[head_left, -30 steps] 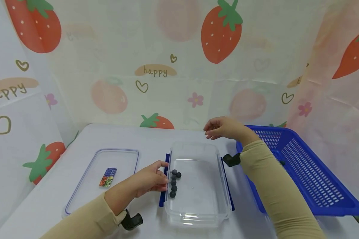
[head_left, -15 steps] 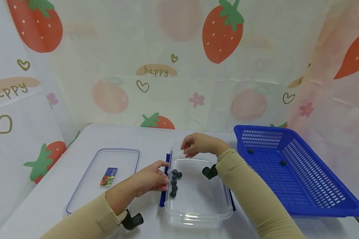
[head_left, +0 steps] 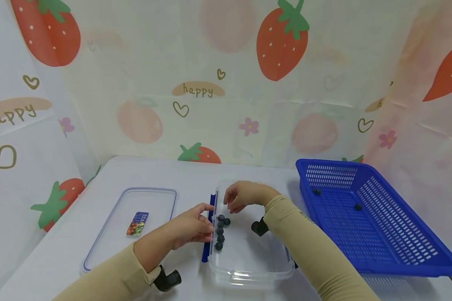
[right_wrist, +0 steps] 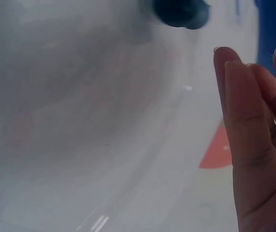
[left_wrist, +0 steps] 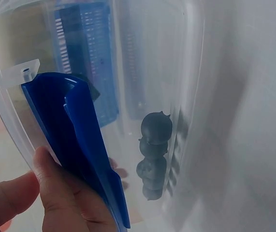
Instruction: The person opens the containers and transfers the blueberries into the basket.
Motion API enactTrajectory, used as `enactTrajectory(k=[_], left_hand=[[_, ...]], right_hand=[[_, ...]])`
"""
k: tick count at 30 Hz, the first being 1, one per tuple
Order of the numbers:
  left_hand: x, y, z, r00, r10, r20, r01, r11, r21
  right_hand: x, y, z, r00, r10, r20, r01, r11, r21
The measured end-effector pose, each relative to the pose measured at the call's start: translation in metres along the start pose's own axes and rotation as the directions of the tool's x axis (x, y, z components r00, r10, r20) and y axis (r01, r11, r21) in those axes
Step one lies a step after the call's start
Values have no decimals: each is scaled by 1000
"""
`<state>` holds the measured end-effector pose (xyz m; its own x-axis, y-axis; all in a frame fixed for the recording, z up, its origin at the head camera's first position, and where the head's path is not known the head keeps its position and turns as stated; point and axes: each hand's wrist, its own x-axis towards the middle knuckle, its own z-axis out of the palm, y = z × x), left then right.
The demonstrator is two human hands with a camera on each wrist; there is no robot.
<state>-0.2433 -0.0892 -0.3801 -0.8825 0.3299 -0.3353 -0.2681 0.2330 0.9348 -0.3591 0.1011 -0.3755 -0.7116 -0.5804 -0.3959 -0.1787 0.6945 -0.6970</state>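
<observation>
A clear plastic food container (head_left: 256, 276) stands in the middle of the white table, with blue side latches (left_wrist: 99, 145). Several blueberries (head_left: 219, 246) sit in a rough line along its left wall; the left wrist view shows these blueberries (left_wrist: 156, 127) through the plastic. My left hand (head_left: 190, 228) holds the container's left side, fingers around the latch and at the rim. Over the container's far left part hovers my right hand (head_left: 246, 195), fingertips drawn together just beyond the blueberries. Whether a berry is between those fingertips I cannot tell.
At the right stands a blue perforated basket (head_left: 335, 217) with a few blueberries (head_left: 358, 206) on its floor. A clear lid (head_left: 150, 188) with a blue seal lies at the left, bearing a colourful label (head_left: 137, 223). Behind the table hangs a strawberry-print cloth (head_left: 211, 54).
My right hand has moved left and down from beside the basket's near corner to low over the container's far left. My left hand stays at the container's left side.
</observation>
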Motion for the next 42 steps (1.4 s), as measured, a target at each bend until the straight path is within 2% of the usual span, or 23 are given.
enactTrajectory(k=[7, 15, 23, 34, 42], left_hand=[[-1, 1, 0, 1000, 1, -2, -1, 1000, 0], [-1, 0, 1, 1000, 3, -4, -3, 1000, -3], [-2, 1, 1, 1000, 2, -11, -1, 1000, 5], [-1, 2, 2, 1000, -6, -22, 6, 1000, 12], [0, 0, 2, 999, -13, -30, 13, 1000, 15]], right_hand=[[6, 6, 10, 996, 64, 57, -60, 996, -59], [8, 9, 18, 992, 112, 59, -105, 988, -111], [11, 10, 21, 992, 92, 89, -80, 988, -131], [11, 9, 23, 994, 93, 64, -84, 988, -125], [13, 15, 19, 992, 93, 89, -82, 990, -114]])
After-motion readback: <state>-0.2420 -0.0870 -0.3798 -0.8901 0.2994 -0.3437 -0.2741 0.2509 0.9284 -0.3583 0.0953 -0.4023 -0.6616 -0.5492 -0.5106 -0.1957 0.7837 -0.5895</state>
